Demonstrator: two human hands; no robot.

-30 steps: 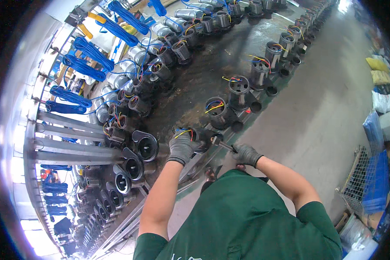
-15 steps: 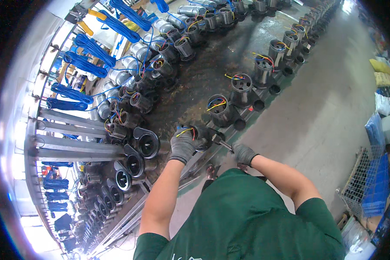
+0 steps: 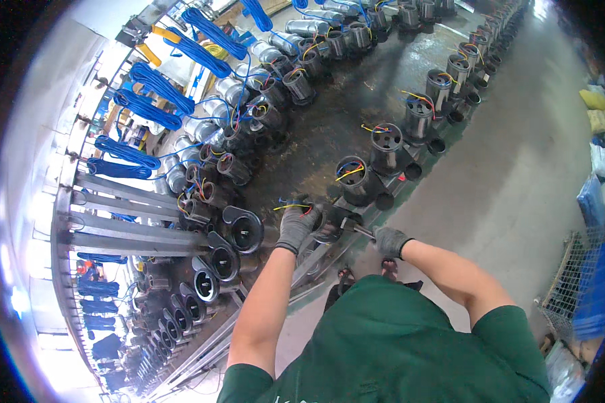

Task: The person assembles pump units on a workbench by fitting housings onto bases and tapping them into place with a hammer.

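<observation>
My gloved left hand (image 3: 296,227) is closed around the upper end of a dark, cylindrical pump housing (image 3: 327,228), which lies tilted at the bench's near edge. Yellow, red and blue wires (image 3: 292,206) stick out by its fingers. In my gloved right hand (image 3: 391,242) is the handle of a hammer (image 3: 361,230). Its blocky head is at the side of the housing; whether the two touch I cannot tell. Just beyond stands an upright pump housing (image 3: 356,181) with loose wires on top.
More wired housings (image 3: 386,149) line the bench's right edge. Silver and dark motors (image 3: 265,114) with blue cable coils (image 3: 161,87) fill the far left. Several round pump bases (image 3: 246,233) lie left of my left arm. A wire basket (image 3: 563,279) stands on the floor at right.
The whole view has shifted, so the bench and both hands appear slightly farther right. My hands keep their holds on the housing and the hammer.
</observation>
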